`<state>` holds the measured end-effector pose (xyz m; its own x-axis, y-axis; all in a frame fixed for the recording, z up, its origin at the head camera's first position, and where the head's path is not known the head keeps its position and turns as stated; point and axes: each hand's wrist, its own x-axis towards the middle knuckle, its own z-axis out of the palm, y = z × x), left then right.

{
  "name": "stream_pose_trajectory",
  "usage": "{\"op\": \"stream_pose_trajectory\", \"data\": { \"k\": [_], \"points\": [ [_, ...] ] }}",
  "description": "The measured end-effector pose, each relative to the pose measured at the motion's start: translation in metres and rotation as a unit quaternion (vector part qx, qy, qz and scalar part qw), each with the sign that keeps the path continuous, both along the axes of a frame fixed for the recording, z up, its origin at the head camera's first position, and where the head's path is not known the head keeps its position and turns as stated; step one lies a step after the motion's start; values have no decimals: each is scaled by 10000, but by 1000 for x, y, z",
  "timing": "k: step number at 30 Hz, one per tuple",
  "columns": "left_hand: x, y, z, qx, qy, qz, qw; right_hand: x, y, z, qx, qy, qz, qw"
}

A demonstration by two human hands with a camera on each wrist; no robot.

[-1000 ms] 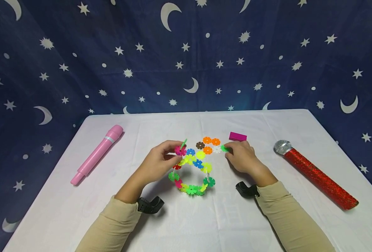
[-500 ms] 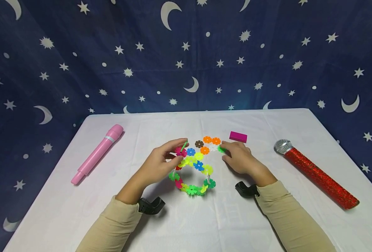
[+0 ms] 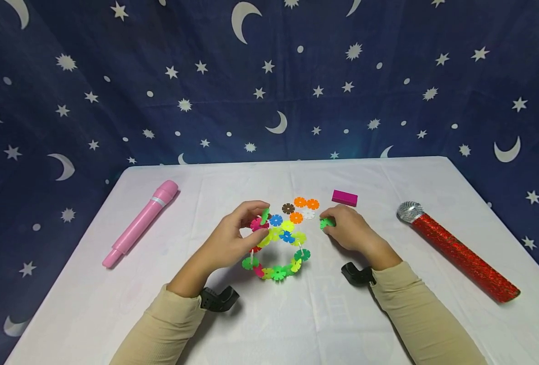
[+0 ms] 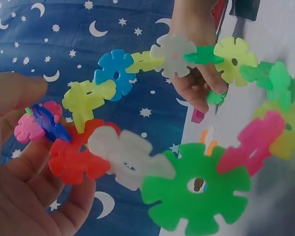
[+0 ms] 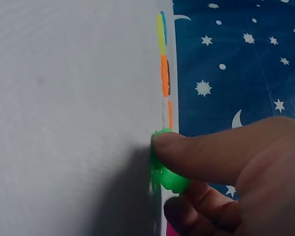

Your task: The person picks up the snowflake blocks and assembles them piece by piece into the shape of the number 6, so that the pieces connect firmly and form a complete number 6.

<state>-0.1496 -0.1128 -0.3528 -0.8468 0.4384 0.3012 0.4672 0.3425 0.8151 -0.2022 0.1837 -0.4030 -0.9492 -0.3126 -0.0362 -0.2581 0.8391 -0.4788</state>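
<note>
A ring of linked, flower-shaped notched plastic discs (image 3: 278,272) in several colours is held by my left hand (image 3: 232,238) at its far left side. In the left wrist view my fingers lie behind the red disc (image 4: 78,157) and the small pink disc (image 4: 29,127), the thumb above them. A green disc (image 3: 264,216) stands on edge by the left fingertips in the head view. To the right, my right hand (image 3: 351,228) pinches a loose green disc (image 3: 326,223) between thumb and fingers; the right wrist view shows the thumb across this green disc (image 5: 173,178).
Beyond the ring lie several loose discs, among them orange (image 3: 312,204), brown (image 3: 288,208) and white (image 3: 309,214). A magenta block (image 3: 344,198) sits behind the right hand. A pink microphone (image 3: 141,223) lies left, a red glittery microphone (image 3: 461,253) right, all on a white-covered table (image 3: 269,324).
My right hand has moved from touching the green disc beside the white one to pinching it, tilted up and nearer me. The ring tilts slightly in my left hand.
</note>
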Motion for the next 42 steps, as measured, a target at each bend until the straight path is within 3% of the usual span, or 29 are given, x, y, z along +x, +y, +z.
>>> {"op": "stream_pose_trajectory", "data": {
  "k": [5,9,12,16,19,21,31,37,42],
  "points": [
    [1,2,0,88,5,140,9999,2,3,7,-889,-176,-44,9959],
    [3,3,2,143,-87,231,9996,9,-1,21,-1928,9,-117,9812],
    [4,5,3,275,-369,169,9988,18,-7,36,-2773,170,-64,9606],
    [8,11,2,540,-793,-191,9952,34,-16,55,-3882,266,307,9207],
    [11,14,2,626,-988,-397,9923,46,-24,63,-4322,403,776,8975],
    [12,16,2,635,-1044,-455,9915,52,-29,65,-4425,506,1032,8894],
    [18,20,5,648,-1037,-582,9908,67,-44,67,-4281,1432,1168,8847],
    [20,22,6,608,-871,-480,9932,69,-44,70,-3749,2354,1450,8849],
    [21,24,6,631,-817,-470,9935,71,-46,72,-3745,2545,1379,8809]
  ]
}}
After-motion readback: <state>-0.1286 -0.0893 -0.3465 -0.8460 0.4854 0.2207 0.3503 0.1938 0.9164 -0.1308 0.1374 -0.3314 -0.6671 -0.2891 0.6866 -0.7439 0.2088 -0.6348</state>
